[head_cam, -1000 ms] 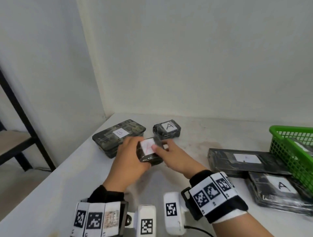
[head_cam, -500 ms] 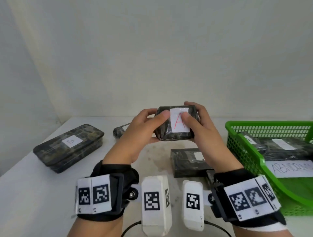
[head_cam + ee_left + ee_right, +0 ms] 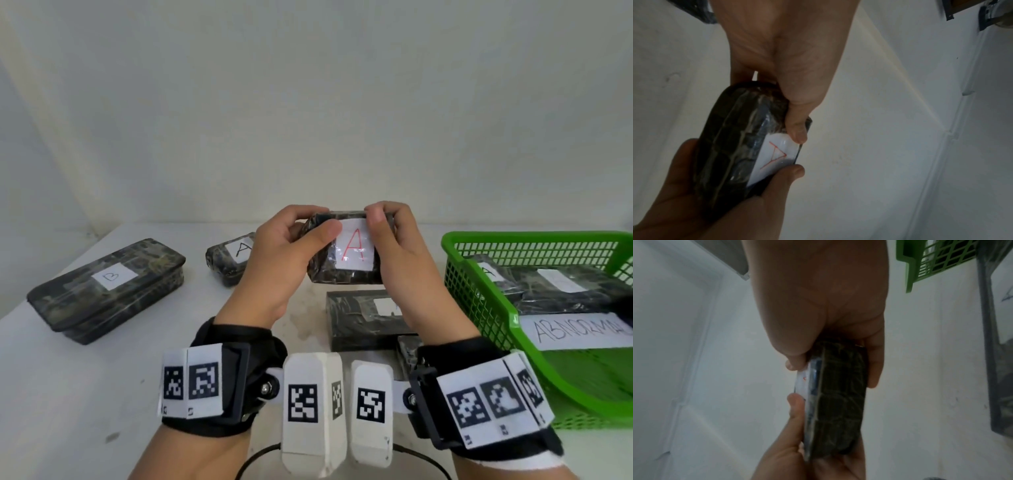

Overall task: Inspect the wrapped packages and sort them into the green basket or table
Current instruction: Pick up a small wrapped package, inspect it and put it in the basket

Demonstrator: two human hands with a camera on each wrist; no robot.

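Observation:
Both hands hold a small dark wrapped package (image 3: 346,274) above the table (image 3: 85,377), its white label with a red "A" facing me. My left hand (image 3: 318,224) grips its left end, thumb on the label's corner. My right hand (image 3: 383,226) grips the right end, thumb on the top edge. The wrist views show the package (image 3: 731,146) (image 3: 840,402) edge-on between the two hands. The green basket (image 3: 479,301) stands to the right, holding wrapped packages (image 3: 561,287) and a paper reading "ABNORMAL" (image 3: 582,329).
A large package labelled "B" (image 3: 106,287) lies at the left. Behind my left hand sits a small package labelled "A" (image 3: 229,257). A flat dark package (image 3: 359,318) lies under my hands, another (image 3: 406,346) by my right wrist. A wall stands behind the table.
The package came up off the table in both hands and now faces me. My right thumb slid from the label to the top edge. The view swung right toward the basket.

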